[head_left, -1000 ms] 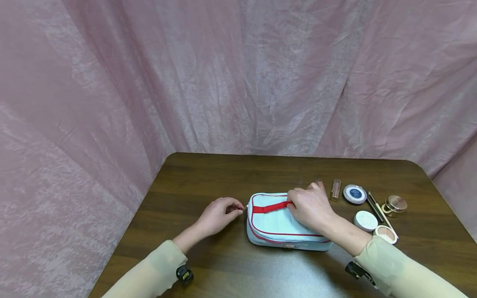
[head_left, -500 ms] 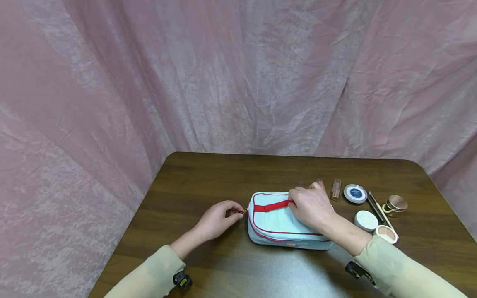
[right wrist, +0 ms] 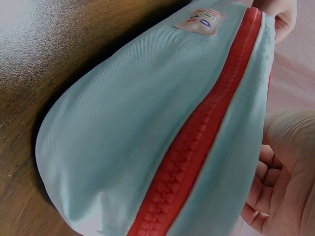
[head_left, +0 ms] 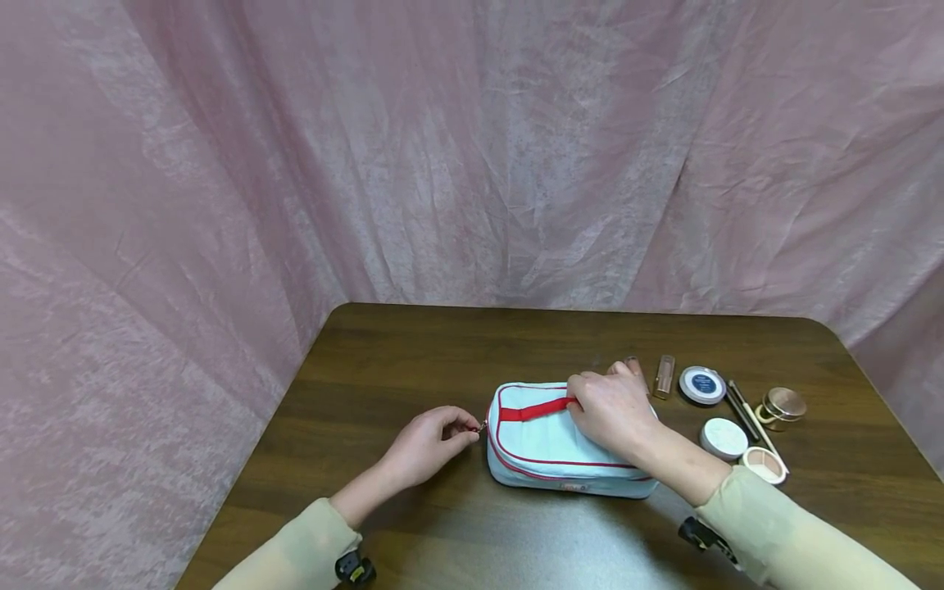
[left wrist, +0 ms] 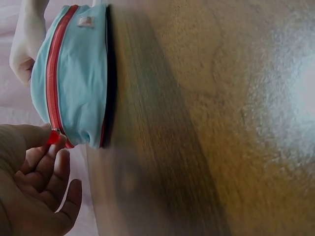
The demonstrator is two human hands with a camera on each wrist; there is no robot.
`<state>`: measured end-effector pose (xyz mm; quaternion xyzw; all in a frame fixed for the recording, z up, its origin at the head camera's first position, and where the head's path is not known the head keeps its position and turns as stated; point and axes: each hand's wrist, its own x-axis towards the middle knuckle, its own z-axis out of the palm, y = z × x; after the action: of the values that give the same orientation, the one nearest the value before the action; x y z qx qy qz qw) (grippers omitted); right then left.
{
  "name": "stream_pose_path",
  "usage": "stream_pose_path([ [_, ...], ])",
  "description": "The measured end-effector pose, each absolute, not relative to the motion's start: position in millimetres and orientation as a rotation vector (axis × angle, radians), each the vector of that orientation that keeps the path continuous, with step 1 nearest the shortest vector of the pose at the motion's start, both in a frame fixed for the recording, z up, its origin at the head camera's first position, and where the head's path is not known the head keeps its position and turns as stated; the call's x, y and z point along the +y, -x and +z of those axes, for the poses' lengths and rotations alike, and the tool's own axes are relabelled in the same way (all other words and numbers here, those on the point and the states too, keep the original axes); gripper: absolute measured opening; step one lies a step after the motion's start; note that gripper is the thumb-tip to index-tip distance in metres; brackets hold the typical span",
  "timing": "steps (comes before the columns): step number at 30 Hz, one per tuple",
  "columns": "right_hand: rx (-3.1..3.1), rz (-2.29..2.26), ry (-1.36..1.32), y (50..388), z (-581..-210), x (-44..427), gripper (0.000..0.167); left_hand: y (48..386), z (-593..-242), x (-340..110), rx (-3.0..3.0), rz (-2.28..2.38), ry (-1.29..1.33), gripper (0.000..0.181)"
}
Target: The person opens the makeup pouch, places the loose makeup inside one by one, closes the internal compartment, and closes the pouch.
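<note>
A light-blue makeup bag [head_left: 546,438] with red piping lies on the table. Its red zipper [right wrist: 216,113] runs along the front side, and its teeth look closed in both wrist views. My left hand [head_left: 428,447] is at the bag's left end, where thumb and forefinger pinch the red zipper pull [left wrist: 53,136]. The other fingers of that hand are loosely bent. On top of the bag, my right hand [head_left: 615,414] holds the red handle strap [head_left: 537,410] near its right end. That hand hides the strap's far part and the bag's back right corner.
Right of the bag lie a lip gloss tube [head_left: 664,377], a round compact [head_left: 702,385], a white round jar [head_left: 723,438], an open powder compact [head_left: 764,465], slim pencils [head_left: 755,422] and a gold-lidded jar [head_left: 783,406]. A pink curtain [head_left: 472,164] hangs behind the wooden table [head_left: 442,344].
My left hand has moved slightly toward the table's front edge with the zipper pull. The bag has shifted very little, and my right hand stays on the strap.
</note>
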<state>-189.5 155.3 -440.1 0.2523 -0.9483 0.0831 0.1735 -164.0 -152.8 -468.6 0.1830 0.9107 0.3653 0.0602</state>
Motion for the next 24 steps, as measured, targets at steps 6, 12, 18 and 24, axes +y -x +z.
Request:
stream_pose_path([
  [6, -2.702, 0.27, -0.691, 192, -440, 153, 0.017, 161, -470, -155, 2.737, 1.161, -0.519, 0.01],
  [12, -2.705, 0.283, -0.692, 196, -439, 151, 0.016, 157, -468, -155, 2.721, 1.186, -0.488, 0.009],
  [18, -2.703, 0.264, -0.673, 199, -440, 151, 0.017, 152, -466, -153, 2.696, 1.222, -0.481, 0.008],
  [24, -2.698, 0.262, -0.661, 200, -441, 150, 0.018, 146, -464, -151, 2.66, 1.261, -0.474, 0.008],
])
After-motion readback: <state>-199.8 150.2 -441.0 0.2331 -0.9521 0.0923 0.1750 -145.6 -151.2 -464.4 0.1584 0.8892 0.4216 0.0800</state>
